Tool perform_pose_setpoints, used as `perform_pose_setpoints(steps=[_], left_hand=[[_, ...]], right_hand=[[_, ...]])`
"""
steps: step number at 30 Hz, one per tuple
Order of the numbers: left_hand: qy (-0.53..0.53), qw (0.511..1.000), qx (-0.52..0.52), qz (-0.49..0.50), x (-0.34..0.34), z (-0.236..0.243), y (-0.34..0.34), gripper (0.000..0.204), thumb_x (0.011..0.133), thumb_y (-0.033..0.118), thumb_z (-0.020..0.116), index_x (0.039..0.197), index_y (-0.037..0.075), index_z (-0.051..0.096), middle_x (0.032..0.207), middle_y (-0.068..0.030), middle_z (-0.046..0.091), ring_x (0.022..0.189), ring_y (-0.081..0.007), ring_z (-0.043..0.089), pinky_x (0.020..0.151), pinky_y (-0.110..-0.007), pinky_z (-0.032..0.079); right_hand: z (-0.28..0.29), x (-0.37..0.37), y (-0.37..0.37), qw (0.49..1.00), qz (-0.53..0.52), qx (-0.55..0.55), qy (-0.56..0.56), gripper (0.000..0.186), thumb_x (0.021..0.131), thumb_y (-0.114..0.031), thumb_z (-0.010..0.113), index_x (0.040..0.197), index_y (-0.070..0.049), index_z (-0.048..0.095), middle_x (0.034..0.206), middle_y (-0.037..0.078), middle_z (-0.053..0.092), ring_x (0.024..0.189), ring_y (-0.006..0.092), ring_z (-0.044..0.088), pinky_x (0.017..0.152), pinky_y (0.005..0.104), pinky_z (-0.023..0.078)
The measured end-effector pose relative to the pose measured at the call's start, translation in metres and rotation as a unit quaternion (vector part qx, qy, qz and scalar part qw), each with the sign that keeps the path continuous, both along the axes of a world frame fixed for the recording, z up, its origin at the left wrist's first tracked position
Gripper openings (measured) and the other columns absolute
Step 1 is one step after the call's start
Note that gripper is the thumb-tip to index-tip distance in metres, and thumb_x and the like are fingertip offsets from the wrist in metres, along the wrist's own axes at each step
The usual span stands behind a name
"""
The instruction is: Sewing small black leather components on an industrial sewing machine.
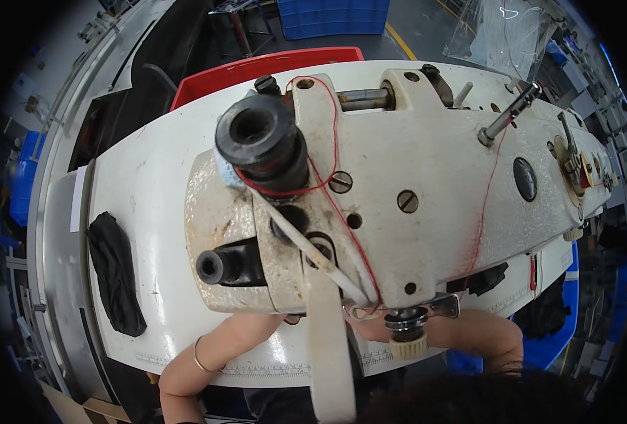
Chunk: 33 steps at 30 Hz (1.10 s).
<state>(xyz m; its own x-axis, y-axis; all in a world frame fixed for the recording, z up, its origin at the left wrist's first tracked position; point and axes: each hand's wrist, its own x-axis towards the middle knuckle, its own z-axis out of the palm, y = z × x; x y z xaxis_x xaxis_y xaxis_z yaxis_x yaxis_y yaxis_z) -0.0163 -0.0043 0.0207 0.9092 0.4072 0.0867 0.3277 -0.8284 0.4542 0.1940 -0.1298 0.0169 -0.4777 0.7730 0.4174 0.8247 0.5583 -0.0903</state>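
Observation:
A white sewing machine (441, 169) fills the middle of the view and covers most of what my hands do. My left forearm (221, 350), with a thin bracelet, reaches in from the lower left; my left hand (267, 325) goes under the machine head, fingers hidden. From the lower right comes my right forearm (469, 331). Only part of my right hand (370, 328) shows below the machine; its fingers cannot be made out. Red thread (352, 244) runs around a black knob (260, 134) and down the machine. What the hands touch is hidden.
A folded black cloth (115, 275) lies on the left of the white table (165, 233). More black cloth (543, 311) is at the right, by a blue bin (573, 297). Behind the table stand a red bin (271, 60) and a blue crate (335, 18).

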Motion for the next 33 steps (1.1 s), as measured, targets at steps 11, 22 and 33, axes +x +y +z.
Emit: perform_pose_setpoints(steps=[11,22,33], left_hand=[[-0.134,0.983,0.124,-0.034,0.008,0.001,-0.008,0.03,0.063,0.004,0.059,0.093,0.0,0.062,0.088,-0.0171,0.063,0.075,-0.0328,0.061,0.064,-0.04,0.049],[-0.087,0.981,0.166,-0.053,0.003,-0.013,-0.004,0.031,0.063,0.005,0.059,0.093,0.0,0.061,0.085,-0.017,0.062,0.072,-0.0323,0.061,0.061,-0.041,0.049],[-0.196,0.98,0.011,-0.02,0.016,0.0,-0.001,0.032,0.065,0.004,0.059,0.096,0.0,0.062,0.086,-0.0175,0.062,0.074,-0.0334,0.06,0.063,-0.041,0.049]], right_hand=[[-0.015,-0.015,0.007,0.979,0.035,-0.165,0.113,0.01,0.065,-0.015,0.061,0.07,-0.009,0.056,0.072,0.005,0.055,0.062,0.0216,0.06,0.045,0.0339,0.049],[-0.028,-0.021,0.011,0.91,0.013,-0.317,0.265,0.019,0.077,-0.023,0.06,0.088,-0.008,0.056,0.077,0.011,0.058,0.066,0.0299,0.061,0.055,0.0395,0.05],[-0.018,-0.017,0.008,0.914,0.013,-0.311,0.261,0.021,0.08,-0.025,0.059,0.091,-0.007,0.056,0.08,0.01,0.058,0.071,0.0293,0.062,0.058,0.0391,0.05]])
